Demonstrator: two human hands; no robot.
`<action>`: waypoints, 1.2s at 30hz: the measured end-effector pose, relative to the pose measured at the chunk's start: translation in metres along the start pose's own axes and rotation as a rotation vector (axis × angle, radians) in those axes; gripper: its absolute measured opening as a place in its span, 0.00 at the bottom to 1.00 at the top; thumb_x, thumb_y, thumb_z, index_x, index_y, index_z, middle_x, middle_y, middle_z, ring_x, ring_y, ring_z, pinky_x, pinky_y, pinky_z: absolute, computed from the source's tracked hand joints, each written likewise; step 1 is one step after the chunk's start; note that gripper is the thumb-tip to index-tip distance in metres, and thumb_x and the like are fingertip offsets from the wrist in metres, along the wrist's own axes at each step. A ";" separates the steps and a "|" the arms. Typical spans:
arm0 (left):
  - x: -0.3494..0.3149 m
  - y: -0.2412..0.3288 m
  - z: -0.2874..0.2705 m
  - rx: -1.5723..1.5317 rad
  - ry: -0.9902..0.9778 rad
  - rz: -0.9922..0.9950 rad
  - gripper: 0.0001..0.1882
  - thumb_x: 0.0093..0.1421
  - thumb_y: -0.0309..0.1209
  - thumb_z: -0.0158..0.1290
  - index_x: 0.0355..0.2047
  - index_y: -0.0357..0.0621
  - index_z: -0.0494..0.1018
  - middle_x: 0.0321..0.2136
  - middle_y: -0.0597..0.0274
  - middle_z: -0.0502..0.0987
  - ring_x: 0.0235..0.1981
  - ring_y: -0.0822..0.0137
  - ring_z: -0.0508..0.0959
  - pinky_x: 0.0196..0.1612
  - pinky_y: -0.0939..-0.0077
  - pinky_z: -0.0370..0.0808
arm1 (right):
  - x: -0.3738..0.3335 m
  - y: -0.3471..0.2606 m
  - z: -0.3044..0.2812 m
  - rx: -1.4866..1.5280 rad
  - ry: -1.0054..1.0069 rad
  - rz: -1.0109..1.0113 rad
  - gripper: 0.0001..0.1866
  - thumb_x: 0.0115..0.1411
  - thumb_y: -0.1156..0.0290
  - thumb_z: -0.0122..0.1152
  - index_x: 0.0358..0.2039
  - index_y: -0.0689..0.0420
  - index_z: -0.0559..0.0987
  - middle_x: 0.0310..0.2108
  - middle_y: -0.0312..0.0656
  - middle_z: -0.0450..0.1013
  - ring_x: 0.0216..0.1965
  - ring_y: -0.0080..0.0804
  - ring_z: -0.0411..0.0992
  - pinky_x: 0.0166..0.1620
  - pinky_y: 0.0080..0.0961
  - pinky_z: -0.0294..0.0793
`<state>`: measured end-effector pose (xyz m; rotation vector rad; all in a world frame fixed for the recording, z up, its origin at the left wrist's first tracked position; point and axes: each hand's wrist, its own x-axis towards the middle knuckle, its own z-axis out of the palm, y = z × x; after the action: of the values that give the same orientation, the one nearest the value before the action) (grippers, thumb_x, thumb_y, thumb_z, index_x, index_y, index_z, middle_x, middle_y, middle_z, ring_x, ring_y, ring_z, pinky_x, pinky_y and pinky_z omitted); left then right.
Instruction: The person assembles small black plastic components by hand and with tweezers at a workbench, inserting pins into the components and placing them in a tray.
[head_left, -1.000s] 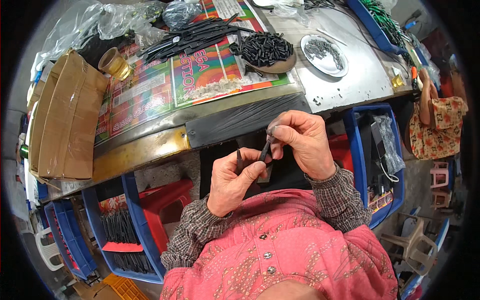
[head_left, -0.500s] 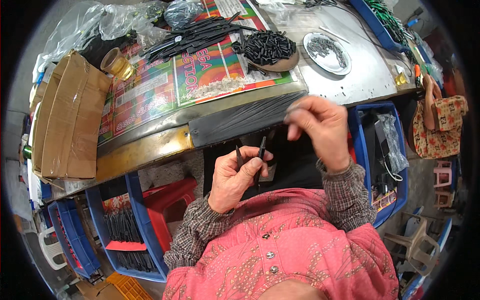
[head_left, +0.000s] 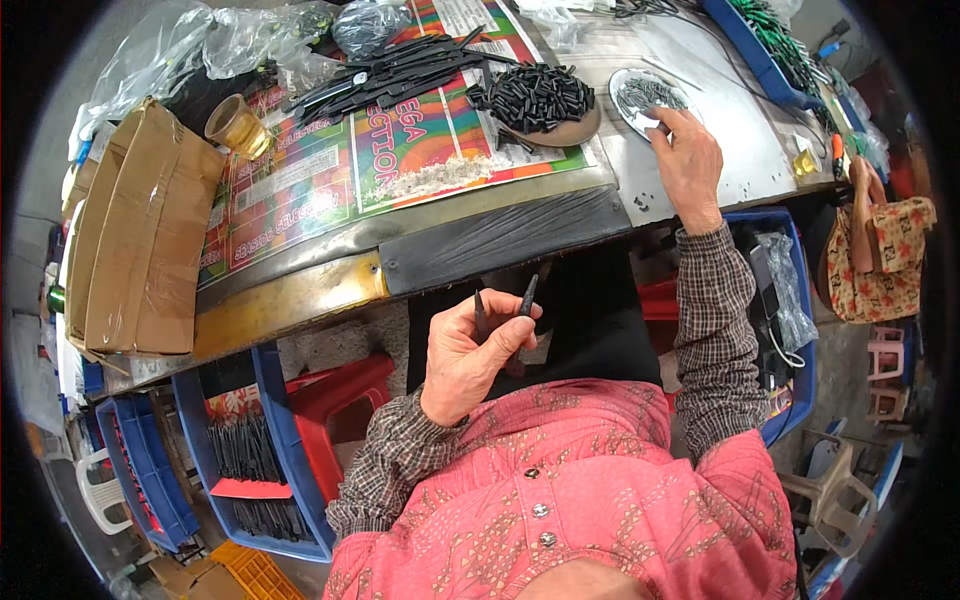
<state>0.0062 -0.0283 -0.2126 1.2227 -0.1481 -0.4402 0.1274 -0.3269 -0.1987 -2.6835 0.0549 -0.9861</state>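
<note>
My left hand (head_left: 470, 355) is closed in front of my lap, below the table edge. Between its thumb and fingertips it grips a slim black pointed stick (head_left: 529, 293); a second dark pointed tip (head_left: 480, 308) rises from behind its fingers. My right hand (head_left: 690, 165) is over the near rim of a white plate (head_left: 627, 84), which holds many small grey metal-looking pieces (head_left: 650, 93). Its thumb and fingers are bent together; whatever lies between them is too small to make out. Left of it, a heap of short black tubes (head_left: 540, 100) fills a shallow brown dish (head_left: 560, 133).
Long black strips (head_left: 395, 70) lie piled on a colourful printed sheet (head_left: 290, 215). An open cardboard box (head_left: 150, 240) and a cup of yellowish liquid (head_left: 240, 130) stand at the left. Blue crates (head_left: 265, 440) sit below. Another person's hand (head_left: 865, 180) shows at far right.
My right hand has moved from near the left hand up and to the right, onto the plate. My left hand has hardly moved and keeps its grip.
</note>
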 end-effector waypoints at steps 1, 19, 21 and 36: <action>0.000 0.000 0.001 0.020 0.003 0.010 0.10 0.61 0.30 0.56 0.38 0.36 0.75 0.24 0.64 0.77 0.21 0.83 0.70 0.19 0.91 0.59 | 0.000 0.001 -0.001 -0.034 -0.001 0.007 0.06 0.54 0.71 0.60 0.32 0.55 0.81 0.27 0.40 0.74 0.32 0.40 0.73 0.35 0.33 0.70; 0.001 -0.007 0.008 0.595 0.177 0.343 0.07 0.53 0.22 0.61 0.32 0.36 0.74 0.23 0.65 0.77 0.22 0.79 0.73 0.26 0.82 0.70 | -0.082 -0.115 -0.044 0.941 -0.571 -0.071 0.13 0.56 0.68 0.63 0.22 0.63 0.74 0.17 0.44 0.66 0.18 0.35 0.65 0.23 0.27 0.64; 0.000 -0.006 0.009 0.685 0.201 0.368 0.07 0.54 0.22 0.61 0.31 0.35 0.74 0.23 0.66 0.77 0.24 0.81 0.73 0.28 0.84 0.70 | -0.084 -0.118 -0.043 0.916 -0.570 -0.069 0.13 0.56 0.69 0.63 0.21 0.63 0.73 0.17 0.44 0.66 0.18 0.35 0.65 0.23 0.28 0.63; 0.000 -0.017 -0.009 0.368 0.025 0.267 0.06 0.53 0.21 0.60 0.30 0.35 0.74 0.22 0.62 0.77 0.22 0.80 0.74 0.26 0.83 0.71 | -0.090 -0.117 -0.039 0.937 -0.567 -0.184 0.13 0.56 0.73 0.63 0.20 0.62 0.69 0.17 0.41 0.61 0.18 0.34 0.61 0.22 0.28 0.61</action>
<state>0.0050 -0.0249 -0.2316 1.5433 -0.3788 -0.1671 0.0264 -0.2119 -0.1950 -1.9775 -0.6139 -0.1469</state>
